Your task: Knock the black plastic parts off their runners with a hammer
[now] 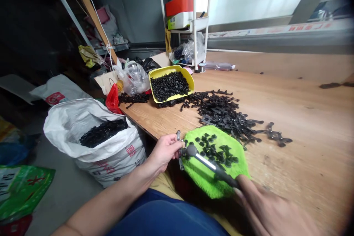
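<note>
My left hand (pixel 165 150) pinches a dark plastic bracket (pixel 181 164) with round holes, held upright at the near table edge. My right hand (pixel 268 201), smeared by motion, is wrapped round the dark handle of a hammer (pixel 206 162). The hammer's rounded black head is close to the bracket, just right of my left fingertips; whether they touch I cannot tell. Under the hammer lies a bright green cloth (pixel 199 180), with several small black cup-shaped pieces (pixel 218 153) scattered over it. A heap of black brackets (pixel 221 112) spreads on the table behind the cloth.
A yellow tray (pixel 190 79) of small black pieces stands farther back on the wooden table (pixel 298 114). To the left, a white woven sack (pixel 63 125) holds more black parts. Plastic bags (pixel 134 75) and a white shelf rack (pixel 194 18) are at the back.
</note>
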